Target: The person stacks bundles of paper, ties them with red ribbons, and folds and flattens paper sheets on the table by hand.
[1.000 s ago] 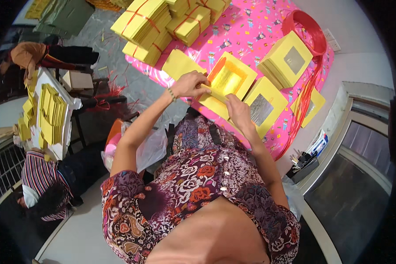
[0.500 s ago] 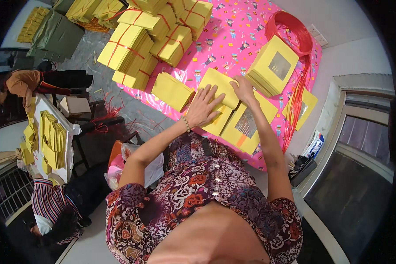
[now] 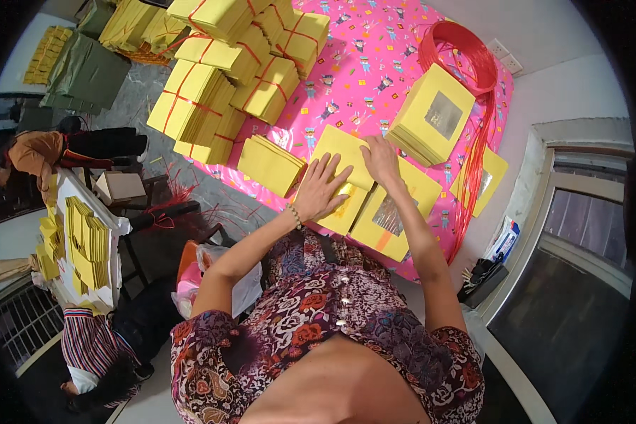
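Note:
On the pink table, my left hand lies flat with fingers spread across a folded yellow paper envelope. At that envelope's right edge, my right hand has its fingers bent down on the paper; the fingertips are partly hidden. Beneath and to the right lies another yellow envelope with a clear window, overlapped by my right wrist. A small stack of folded yellow envelopes rests just left of my left hand. Right of my right hand stands a taller stack of windowed envelopes.
Bundles tied with red strips are piled at the table's far left. A coil of red strips trails down the right side over a loose envelope. Two people work at a white table on the left.
My view has shifted slightly. Both hands stay on the folded envelope, with the right hand still at its right edge. The person in stripes at lower left has moved slightly.

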`<action>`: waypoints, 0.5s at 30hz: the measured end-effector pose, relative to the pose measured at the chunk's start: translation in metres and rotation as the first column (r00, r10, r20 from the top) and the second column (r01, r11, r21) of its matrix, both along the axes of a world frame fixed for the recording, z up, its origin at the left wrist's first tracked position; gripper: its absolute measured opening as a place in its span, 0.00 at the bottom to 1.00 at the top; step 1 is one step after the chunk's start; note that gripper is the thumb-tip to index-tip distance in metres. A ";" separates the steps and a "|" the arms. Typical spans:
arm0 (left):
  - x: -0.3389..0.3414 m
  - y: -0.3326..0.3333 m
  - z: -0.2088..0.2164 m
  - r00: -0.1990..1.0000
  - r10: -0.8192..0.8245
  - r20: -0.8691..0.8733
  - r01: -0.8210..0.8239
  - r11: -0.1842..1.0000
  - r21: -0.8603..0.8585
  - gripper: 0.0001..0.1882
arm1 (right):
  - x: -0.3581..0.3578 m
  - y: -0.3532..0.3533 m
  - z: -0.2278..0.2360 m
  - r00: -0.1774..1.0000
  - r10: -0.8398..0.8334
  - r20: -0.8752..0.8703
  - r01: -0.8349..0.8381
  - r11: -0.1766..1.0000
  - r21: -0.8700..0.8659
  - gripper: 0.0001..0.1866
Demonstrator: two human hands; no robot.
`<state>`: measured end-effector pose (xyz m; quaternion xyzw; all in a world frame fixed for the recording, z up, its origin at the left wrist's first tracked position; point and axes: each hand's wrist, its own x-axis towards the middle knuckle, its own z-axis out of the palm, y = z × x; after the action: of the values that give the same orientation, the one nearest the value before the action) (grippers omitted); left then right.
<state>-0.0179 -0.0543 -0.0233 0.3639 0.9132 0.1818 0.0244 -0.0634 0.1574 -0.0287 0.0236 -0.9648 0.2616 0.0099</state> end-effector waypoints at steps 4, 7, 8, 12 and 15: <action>0.000 0.000 0.001 1.000 -0.015 -0.013 0.015 1.000 -0.025 0.37 | 0.003 -0.001 -0.004 1.000 -0.005 0.014 0.005 1.000 0.003 0.16; 0.000 -0.001 -0.001 1.000 -0.013 -0.008 0.012 1.000 -0.026 0.37 | 0.005 -0.002 -0.005 1.000 -0.004 -0.017 0.004 1.000 0.008 0.16; 0.000 -0.001 -0.002 1.000 -0.009 -0.003 0.009 1.000 -0.023 0.36 | 0.004 -0.004 -0.004 1.000 -0.005 -0.016 0.005 1.000 0.007 0.16; -0.001 -0.002 -0.007 1.000 -0.008 -0.001 0.008 1.000 -0.026 0.37 | 0.002 -0.005 -0.006 0.999 0.000 -0.048 0.001 1.000 0.022 0.17; 0.000 -0.001 -0.008 1.000 -0.001 0.005 0.001 1.000 -0.019 0.38 | 0.001 -0.006 -0.006 0.999 0.013 -0.040 -0.012 0.999 0.033 0.17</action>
<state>-0.0179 -0.0553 -0.0308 0.3636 0.9147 0.1741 0.0301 -0.0621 0.1517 -0.0351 0.0349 -0.9684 0.2455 0.0271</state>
